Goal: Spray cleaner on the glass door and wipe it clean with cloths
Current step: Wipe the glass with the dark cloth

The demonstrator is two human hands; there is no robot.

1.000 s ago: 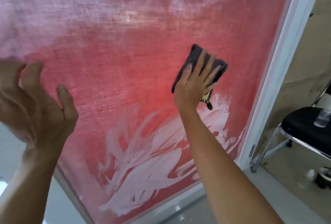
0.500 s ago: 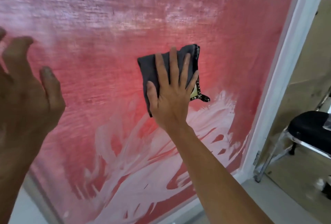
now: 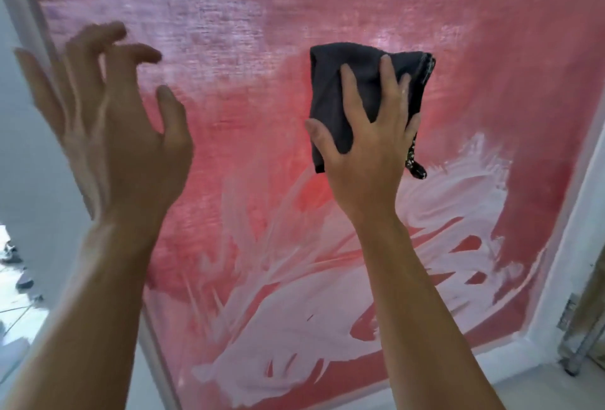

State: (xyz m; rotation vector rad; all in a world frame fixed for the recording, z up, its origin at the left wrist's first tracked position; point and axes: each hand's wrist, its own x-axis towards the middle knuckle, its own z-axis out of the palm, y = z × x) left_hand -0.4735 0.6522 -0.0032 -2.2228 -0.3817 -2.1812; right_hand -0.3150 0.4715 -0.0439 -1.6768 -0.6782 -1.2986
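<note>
1. Pressing the dark cloth (image 3: pixel 357 95) flat on the glass door (image 3: pixel 491 115), your right hand (image 3: pixel 366 160) had its fingers (image 3: pixel 391 82) spread straight over it; white cleaner smears (image 3: pixel 294 321) lay below.
2. Your left hand (image 3: pixel 118 134) hovered near the glass, fingers loosely curled, holding nothing.

The right hand (image 3: pixel 366 147) covers the lower middle of the dark cloth (image 3: pixel 360 88), so that part is hidden. The left hand (image 3: pixel 108 128) is blurred, and whether it touches the glass door (image 3: pixel 262 33) cannot be told. The door runs past the top edge. Small dark things (image 3: pixel 19 272) at far left are too blurred to name.
</note>
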